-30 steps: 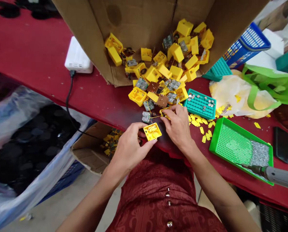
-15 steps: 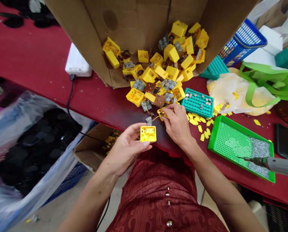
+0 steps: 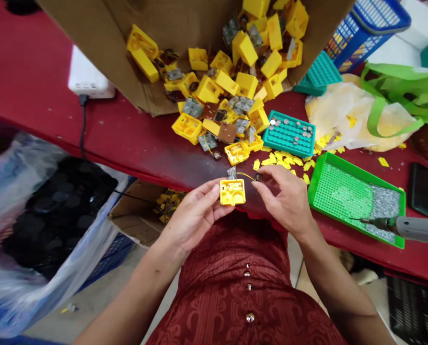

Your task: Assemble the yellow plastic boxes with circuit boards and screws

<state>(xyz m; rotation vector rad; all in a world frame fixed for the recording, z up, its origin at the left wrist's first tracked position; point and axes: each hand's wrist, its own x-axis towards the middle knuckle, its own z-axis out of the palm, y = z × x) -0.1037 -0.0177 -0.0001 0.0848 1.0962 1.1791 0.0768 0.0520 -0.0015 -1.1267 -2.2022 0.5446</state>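
Observation:
My left hand (image 3: pixel 194 214) pinches a small yellow plastic case (image 3: pixel 232 192) by its left side, just above the table's near edge. A small grey circuit board (image 3: pixel 231 172) sticks up behind the case, and a thin yellow wire runs from it to a small dark round part (image 3: pixel 259 177). My right hand (image 3: pixel 287 199) pinches that round part between thumb and fingertips, right of the case. A heap of yellow cases and circuit boards (image 3: pixel 228 91) spills from the tipped cardboard box (image 3: pixel 91 28) beyond both hands.
A teal tray (image 3: pixel 289 135) with small metal discs lies right of the heap, with yellow scraps (image 3: pixel 282 160) before it. A green tray (image 3: pixel 353 201) holds screws. An electric screwdriver (image 3: pixel 404 226) pokes in from the right. A black phone (image 3: pixel 421 189), bags and baskets stand beyond.
My right hand has drawn back from the heap toward me with the wired part. My left hand turned the yellow case and lifted it closer. The camera tilted down.

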